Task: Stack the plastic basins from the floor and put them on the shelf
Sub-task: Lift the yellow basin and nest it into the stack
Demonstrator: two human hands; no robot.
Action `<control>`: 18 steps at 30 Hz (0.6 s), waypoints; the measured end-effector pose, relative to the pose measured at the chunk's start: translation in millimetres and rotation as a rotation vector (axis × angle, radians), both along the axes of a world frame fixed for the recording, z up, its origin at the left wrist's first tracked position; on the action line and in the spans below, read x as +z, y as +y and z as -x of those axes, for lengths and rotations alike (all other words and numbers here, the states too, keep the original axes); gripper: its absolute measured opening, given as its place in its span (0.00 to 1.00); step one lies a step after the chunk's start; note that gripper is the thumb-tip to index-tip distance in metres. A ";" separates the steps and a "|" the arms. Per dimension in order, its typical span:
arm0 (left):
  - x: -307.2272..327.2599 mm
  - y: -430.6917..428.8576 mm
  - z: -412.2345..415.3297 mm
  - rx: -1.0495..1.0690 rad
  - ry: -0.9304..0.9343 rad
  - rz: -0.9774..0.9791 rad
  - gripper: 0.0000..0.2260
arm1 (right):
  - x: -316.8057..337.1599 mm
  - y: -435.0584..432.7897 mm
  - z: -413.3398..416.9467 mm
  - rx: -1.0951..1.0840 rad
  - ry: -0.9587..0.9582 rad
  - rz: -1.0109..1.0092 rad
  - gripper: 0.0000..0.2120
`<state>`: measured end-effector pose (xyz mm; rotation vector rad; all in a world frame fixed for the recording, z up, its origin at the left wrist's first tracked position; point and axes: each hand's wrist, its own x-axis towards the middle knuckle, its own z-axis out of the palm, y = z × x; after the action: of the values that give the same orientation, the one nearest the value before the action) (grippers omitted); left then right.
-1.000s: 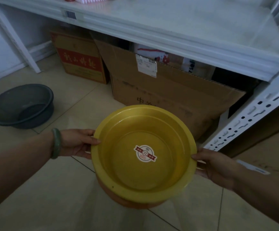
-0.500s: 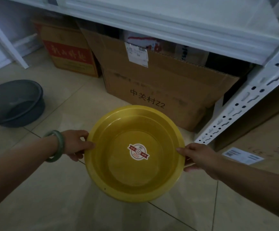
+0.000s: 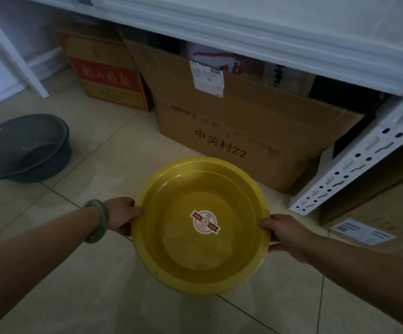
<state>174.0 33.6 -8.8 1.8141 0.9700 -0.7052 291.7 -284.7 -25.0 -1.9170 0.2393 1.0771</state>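
A yellow plastic basin (image 3: 171, 242) with a round sticker in its bottom is held low over the tiled floor. My left hand (image 3: 123, 216) grips its left rim and my right hand (image 3: 284, 233) grips its right rim. Whether another basin sits beneath it is hidden from this angle. A dark grey basin (image 3: 24, 147) stands on the floor at the far left, apart from both hands. The white metal shelf (image 3: 255, 27) runs across the top of the view, above the basin.
Under the shelf stand a large brown cardboard box (image 3: 239, 131) and a red-and-yellow box (image 3: 108, 75). A perforated white shelf post (image 3: 354, 165) slants at the right, with another labelled box (image 3: 383, 213) behind it. A white leg (image 3: 14, 51) slants at the left.
The yellow basin has come down toward the floor with both hands still on its rim. The orange underside seen a second ago is no longer visible. The view has tilted downward.
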 end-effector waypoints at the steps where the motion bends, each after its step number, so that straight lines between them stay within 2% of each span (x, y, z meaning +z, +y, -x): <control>1: -1.6 0.3 -0.3 0.013 -0.011 0.000 0.23 | -1.1 0.7 -1.2 -0.011 -0.009 0.003 0.18; 8: -9.2 19.6 -1.4 0.073 -0.022 -0.030 0.20 | -1.2 27.6 -10.1 -0.040 -0.055 -0.030 0.16; 18: -14.3 85.2 19.0 0.235 -0.081 -0.186 0.20 | -2.5 114.7 -14.8 0.054 -0.078 -0.091 0.16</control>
<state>155.0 118.7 -23.1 1.8331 1.2027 -0.4048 306.5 -170.0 -27.5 -1.8880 0.0937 1.0287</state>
